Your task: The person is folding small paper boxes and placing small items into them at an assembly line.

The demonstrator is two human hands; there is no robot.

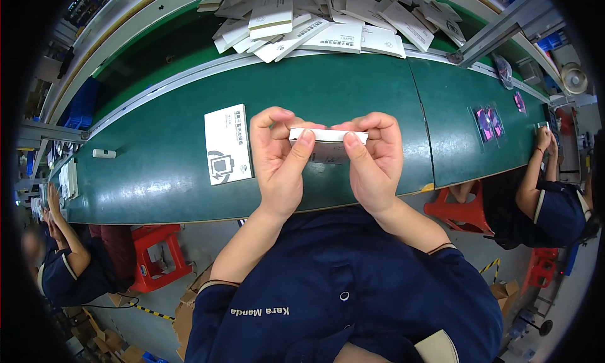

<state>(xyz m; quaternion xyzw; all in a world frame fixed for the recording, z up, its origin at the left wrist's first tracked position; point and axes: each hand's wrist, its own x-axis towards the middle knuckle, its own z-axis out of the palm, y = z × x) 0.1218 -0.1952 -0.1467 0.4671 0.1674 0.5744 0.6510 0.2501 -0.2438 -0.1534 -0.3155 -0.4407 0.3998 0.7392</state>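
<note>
Between my two hands is a flat white cardboard box (329, 135), its narrow end turned up toward me. My left hand (277, 155) grips one end, with the thumb pressed on the edge and the fingers curled behind. At the other end my right hand (378, 155) holds it the same way, thumb on the edge. The box's broad face below the edge lies in shadow. Left of my left hand, a similar white box (220, 126) with grey battery print lies flat on the green table (157, 174).
A heap of white boxes (340, 35) fills the shelf at the far side, behind a metal rail. Purple-pink parts in clear bags (489, 125) lie right of the table seam. A small white cylinder (104, 154) rests at left. Co-workers sit at left (75, 262) and right (554, 205).
</note>
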